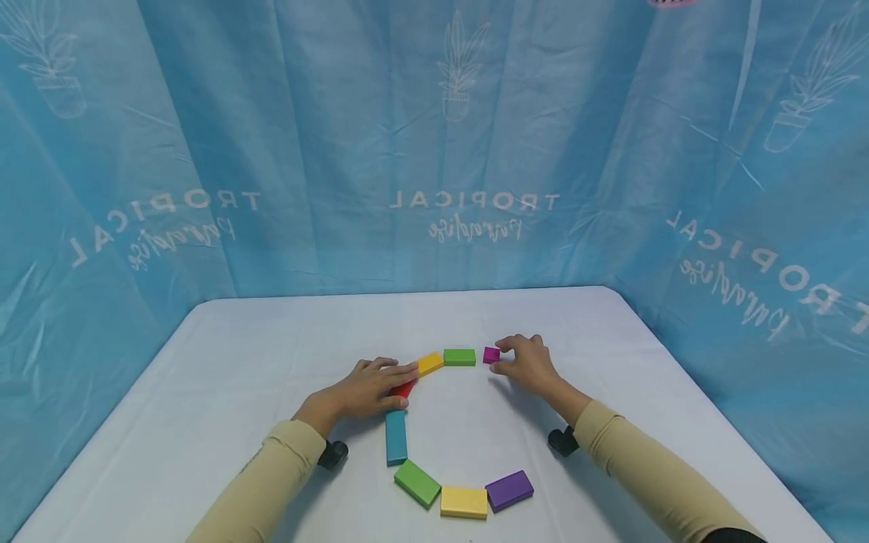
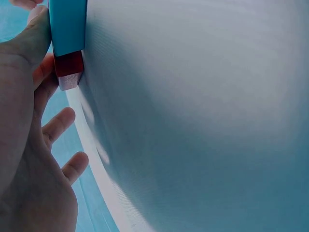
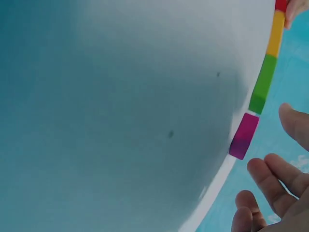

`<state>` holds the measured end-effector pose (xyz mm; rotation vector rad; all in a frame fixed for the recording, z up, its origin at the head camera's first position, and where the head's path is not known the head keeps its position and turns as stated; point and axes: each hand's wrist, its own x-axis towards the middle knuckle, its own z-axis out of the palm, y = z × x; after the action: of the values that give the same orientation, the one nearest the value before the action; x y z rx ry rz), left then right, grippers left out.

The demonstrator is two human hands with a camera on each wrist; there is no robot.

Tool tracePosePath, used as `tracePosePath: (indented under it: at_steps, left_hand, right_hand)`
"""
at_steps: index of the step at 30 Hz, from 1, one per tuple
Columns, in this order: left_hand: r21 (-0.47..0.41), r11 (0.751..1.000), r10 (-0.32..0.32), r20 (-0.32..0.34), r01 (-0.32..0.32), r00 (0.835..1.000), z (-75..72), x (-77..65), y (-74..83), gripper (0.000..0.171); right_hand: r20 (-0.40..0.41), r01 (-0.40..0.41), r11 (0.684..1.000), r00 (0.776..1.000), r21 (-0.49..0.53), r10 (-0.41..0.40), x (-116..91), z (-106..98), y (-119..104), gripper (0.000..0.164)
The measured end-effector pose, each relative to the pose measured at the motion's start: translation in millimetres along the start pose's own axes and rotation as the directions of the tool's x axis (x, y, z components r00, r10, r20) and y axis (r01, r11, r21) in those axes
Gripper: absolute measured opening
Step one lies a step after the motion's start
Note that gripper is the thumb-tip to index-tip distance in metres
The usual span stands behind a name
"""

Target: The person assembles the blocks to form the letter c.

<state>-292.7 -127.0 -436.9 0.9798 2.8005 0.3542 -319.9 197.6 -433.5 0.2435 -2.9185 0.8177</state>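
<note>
My left hand [image 1: 370, 388] lies over the red block [image 1: 403, 389], partly covering it. Its fingers are mostly straight, the fingertips by the orange-yellow block [image 1: 431, 363] and the thumb near the upper end of the teal block [image 1: 396, 437]. In the left wrist view the thumb lies along the teal block [image 2: 67, 26], two fingers spread free. My right hand [image 1: 529, 364] is at the small magenta block [image 1: 492, 355], thumb and a finger apart at its right side. The right wrist view shows those fingers spaced away from the magenta block [image 3: 244, 136]. A green block [image 1: 459, 357] lies left of it, across a narrow gap.
The curve of blocks continues nearer me with a green block [image 1: 417, 483], a yellow block [image 1: 464, 502] and a purple block [image 1: 510, 491]. All lie on a white-covered table [image 1: 271, 354]. A blue printed curtain [image 1: 366, 151] surrounds its back and sides.
</note>
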Motion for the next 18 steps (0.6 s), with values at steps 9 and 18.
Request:
tracePosePath:
  at_steps: [9, 18]
  left_hand:
    - [-0.002, 1.0, 0.005, 0.0, -0.005, 1.0, -0.4, -0.7, 0.5, 0.064]
    - [0.008, 1.0, 0.013, -0.001, -0.013, 1.0, -1.3, -0.7, 0.2, 0.064]
  right_hand:
    - [0.026, -0.026, 0.997, 0.999, -0.072, 0.028, 19.8, 6.7, 2.1, 0.043]
    - [0.041, -0.044, 0.996, 0.998, -0.082, 0.047, 26.9, 10.1, 1.6, 0.035]
